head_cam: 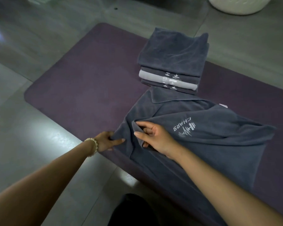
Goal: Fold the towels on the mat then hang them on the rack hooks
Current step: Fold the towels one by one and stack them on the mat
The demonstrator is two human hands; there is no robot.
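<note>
A dark grey towel (210, 144) with a white embroidered logo lies partly folded on the purple mat (82, 88), near its front edge. My left hand (107, 141), with a bead bracelet on the wrist, pinches the towel's lower left corner against the mat. My right hand (153, 137) grips the corner of the upper layer, which is folded over toward the left. Behind the towel sits a stack of folded towels (173, 62), several dark grey and one light grey.
The mat lies on a glossy grey tiled floor (31, 144). A white perforated basket (240, 4) stands at the top right, off the mat. My dark-clothed knee (137, 211) shows at the bottom edge. No rack is in view.
</note>
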